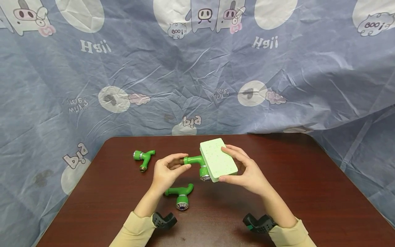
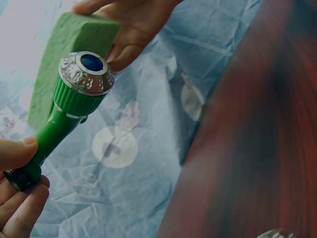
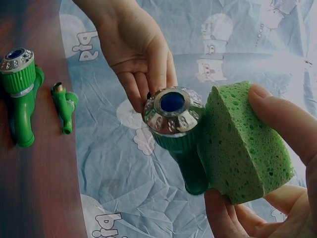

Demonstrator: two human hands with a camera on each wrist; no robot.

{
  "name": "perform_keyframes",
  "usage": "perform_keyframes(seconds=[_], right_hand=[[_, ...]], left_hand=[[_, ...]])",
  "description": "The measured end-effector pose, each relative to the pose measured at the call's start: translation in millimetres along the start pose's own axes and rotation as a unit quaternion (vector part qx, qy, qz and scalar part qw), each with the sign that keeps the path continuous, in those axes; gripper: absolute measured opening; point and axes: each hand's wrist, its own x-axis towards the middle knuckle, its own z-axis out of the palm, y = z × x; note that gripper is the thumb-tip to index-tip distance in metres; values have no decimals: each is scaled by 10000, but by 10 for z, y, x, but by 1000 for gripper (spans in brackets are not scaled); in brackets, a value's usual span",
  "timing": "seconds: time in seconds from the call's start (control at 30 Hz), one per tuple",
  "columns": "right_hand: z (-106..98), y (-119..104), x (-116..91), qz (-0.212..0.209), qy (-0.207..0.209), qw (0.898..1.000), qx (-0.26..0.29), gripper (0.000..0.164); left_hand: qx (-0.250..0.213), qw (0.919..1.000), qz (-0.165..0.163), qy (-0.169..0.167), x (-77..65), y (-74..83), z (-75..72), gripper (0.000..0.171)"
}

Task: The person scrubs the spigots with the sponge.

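My left hand [image 1: 168, 170] pinches a green faucet [image 1: 194, 160] by its threaded brass end, raised above the table. The faucet's ribbed green knob has a silver cap with a blue centre, plain in the left wrist view [image 2: 88, 74]. In my right hand [image 1: 248, 170] is a light green rectangular sponge [image 1: 218, 160], gripped by its edges between thumb and fingers. Its broad side lies against the faucet's side, and in the head view it hides part of the spout. The right wrist view shows the sponge's pores [image 3: 247, 144] close to the knob.
Two more green faucets lie on the dark red-brown table [image 1: 308, 192]: a faucet [image 1: 182, 195] below my left hand and a smaller-looking faucet [image 1: 144, 159] farther back on the left. A blue-grey printed cloth [image 1: 185, 75] hangs behind the table.
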Motion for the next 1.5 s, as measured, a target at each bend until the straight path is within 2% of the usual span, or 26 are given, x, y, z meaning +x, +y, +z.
perform_keyframes(seconds=[0.23, 0.43, 0.6, 0.77, 0.8, 1.03, 1.23, 1.4, 1.5], right_hand=[[42, -10, -12, 105, -219, 9997, -31, 77], [35, -18, -14, 3, -385, 9992, -62, 77], [-14, -14, -4, -150, -228, 9996, -65, 77], [-43, -2, -3, 34, -78, 9999, -91, 76], [-40, -1, -3, 79, -76, 9999, -78, 76], [29, -8, -16, 206, -363, 9990, -126, 76], [35, -36, -27, 233, -498, 9982, -227, 77], [-17, -41, -16, 115, -383, 9990, -204, 77], [-45, -38, -11, 131, -235, 9995, -190, 77]], left_hand=[[62, 9998, -67, -157, -31, 42, 102, 33], [193, 9998, 16, -19, -29, 258, 49, 31], [222, 9997, 17, 108, -20, 327, -9, 31], [177, 9998, 31, 49, -38, 331, 19, 30], [195, 9998, 64, 21, -44, 326, 37, 30], [106, 9997, 182, -93, -58, -20, 128, 31], [52, 9994, 343, 28, -32, -52, 86, 31], [-51, 9992, 356, 196, -14, -29, 22, 32], [-60, 9987, 471, 169, -17, -18, 29, 32]])
